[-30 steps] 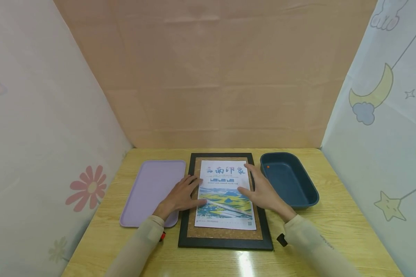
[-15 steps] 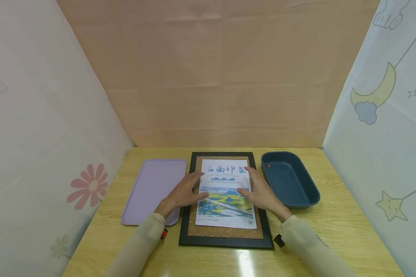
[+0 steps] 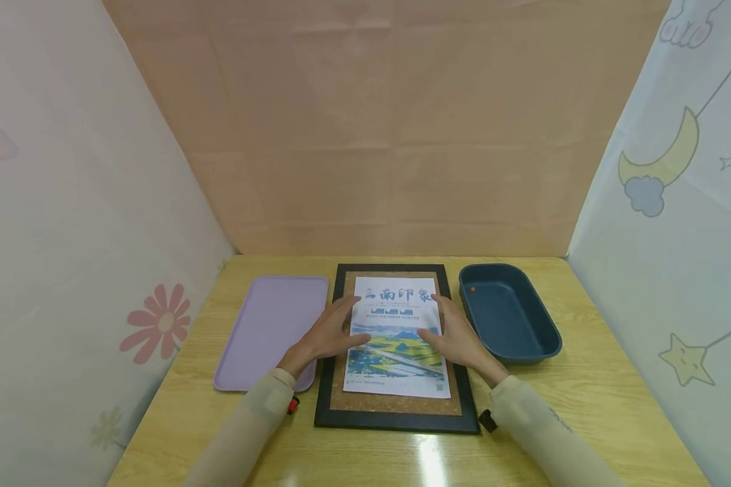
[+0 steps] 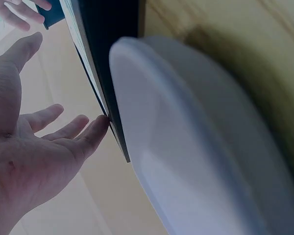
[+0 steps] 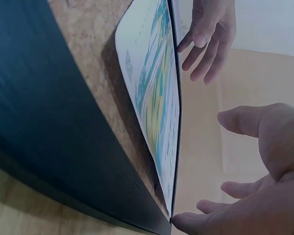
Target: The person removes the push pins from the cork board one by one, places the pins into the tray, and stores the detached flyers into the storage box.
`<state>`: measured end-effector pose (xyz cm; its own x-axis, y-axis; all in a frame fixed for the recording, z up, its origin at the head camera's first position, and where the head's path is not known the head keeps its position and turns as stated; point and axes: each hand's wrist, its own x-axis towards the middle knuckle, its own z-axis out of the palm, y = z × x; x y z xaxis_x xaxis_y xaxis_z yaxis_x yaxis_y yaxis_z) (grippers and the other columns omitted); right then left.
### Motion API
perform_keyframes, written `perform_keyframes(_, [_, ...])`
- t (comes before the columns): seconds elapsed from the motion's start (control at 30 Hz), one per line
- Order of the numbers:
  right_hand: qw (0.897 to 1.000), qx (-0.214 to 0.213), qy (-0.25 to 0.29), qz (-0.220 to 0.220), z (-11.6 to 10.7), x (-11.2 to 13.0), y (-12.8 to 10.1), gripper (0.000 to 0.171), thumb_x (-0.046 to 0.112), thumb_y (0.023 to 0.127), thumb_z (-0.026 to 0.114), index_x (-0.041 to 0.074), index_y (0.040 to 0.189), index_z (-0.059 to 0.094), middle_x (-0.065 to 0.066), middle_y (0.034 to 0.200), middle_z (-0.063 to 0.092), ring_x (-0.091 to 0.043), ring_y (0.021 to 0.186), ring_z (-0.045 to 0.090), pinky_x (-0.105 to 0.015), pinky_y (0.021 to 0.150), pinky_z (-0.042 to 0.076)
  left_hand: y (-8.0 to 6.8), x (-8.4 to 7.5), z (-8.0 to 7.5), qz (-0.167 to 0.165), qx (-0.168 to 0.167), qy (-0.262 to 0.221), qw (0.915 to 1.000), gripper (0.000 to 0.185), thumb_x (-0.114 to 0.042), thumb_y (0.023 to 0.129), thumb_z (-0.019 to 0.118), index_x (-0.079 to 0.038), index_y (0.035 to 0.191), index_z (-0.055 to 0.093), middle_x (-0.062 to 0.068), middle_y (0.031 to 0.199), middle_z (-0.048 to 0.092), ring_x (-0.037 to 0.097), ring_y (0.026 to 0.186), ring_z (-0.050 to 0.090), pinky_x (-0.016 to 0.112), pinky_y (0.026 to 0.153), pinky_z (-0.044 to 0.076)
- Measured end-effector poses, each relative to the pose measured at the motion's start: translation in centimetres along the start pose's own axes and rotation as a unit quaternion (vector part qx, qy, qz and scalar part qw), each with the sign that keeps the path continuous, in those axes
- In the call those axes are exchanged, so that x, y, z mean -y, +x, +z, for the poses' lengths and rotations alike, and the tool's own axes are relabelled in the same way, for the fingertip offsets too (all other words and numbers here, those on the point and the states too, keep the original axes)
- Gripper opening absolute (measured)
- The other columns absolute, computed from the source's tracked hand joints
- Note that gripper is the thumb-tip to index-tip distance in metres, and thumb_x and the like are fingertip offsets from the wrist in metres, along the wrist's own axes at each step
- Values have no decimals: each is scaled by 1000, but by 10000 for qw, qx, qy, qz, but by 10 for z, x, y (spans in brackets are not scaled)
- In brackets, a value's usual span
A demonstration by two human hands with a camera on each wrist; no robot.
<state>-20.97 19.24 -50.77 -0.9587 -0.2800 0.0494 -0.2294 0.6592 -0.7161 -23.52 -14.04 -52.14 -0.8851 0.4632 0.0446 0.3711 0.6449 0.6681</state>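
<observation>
The printed sheet (image 3: 396, 372), with blue lettering above a colourful landscape, lies face up on the cork board (image 3: 396, 419), within its black frame and roughly in line with it. Bare cork shows all round, the broadest strip on the board's near side. In the right wrist view one corner of the sheet seems to rise a little off the cork, with shadow beneath it.

Judging by how things lie, placing the sheet on the board looks done. No pin, tape or clip is visible on it, so it appears loose; whether fixing or finer straightening remains, the pictures do not settle.

The left hand (image 3: 324, 333) is over the board's left side, fingers spread and relaxed, thumb well apart from them and over the sheet's picture. The right hand (image 3: 458, 336) mirrors it over the board's right side, thumb and fingers equally parted. Neither pinches or grips anything. In each wrist view a fingertip lines up with the board's edge, but I cannot tell whether it touches there, nor whether any fingertip presses on the sheet.

Left of the board is a lilac tray (image 3: 271, 331); right of it, a dark blue bin (image 3: 508, 321) with a small orange item (image 3: 472, 289) in it, too small to identify. The wooden table (image 3: 597, 412) lies under the board, and a tan backdrop (image 3: 365, 135) rises beyond it.
</observation>
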Motion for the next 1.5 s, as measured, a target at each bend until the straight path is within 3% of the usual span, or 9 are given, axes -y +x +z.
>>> perform_keyframes(0.93, [9989,50,315,335,4,-7,7,85,24,110,74,-5,175,28,-36,179,30,-60,160,42,-76,123,46,13,-4,6,-492,-101,-325,9982,98,-33,98,90,-1,175,38,24,183,37,46,170,38,68,135,38])
perform_keyframes(1.23, [9984,111,346,440,6,-8,10,86,27,110,74,-2,176,28,-36,178,31,-60,159,45,-74,121,50,11,-3,7,-618,-116,-414,9972,98,-37,97,90,-3,174,40,23,181,40,46,166,44,68,132,43])
perform_keyframes(1.5, [9972,-46,502,546,7,-7,11,82,21,109,74,-4,174,32,-37,175,36,-61,157,47,-72,124,49,9,-5,8,-650,-211,-645,9956,96,-35,98,90,-2,173,41,26,176,46,47,155,57,66,124,52])
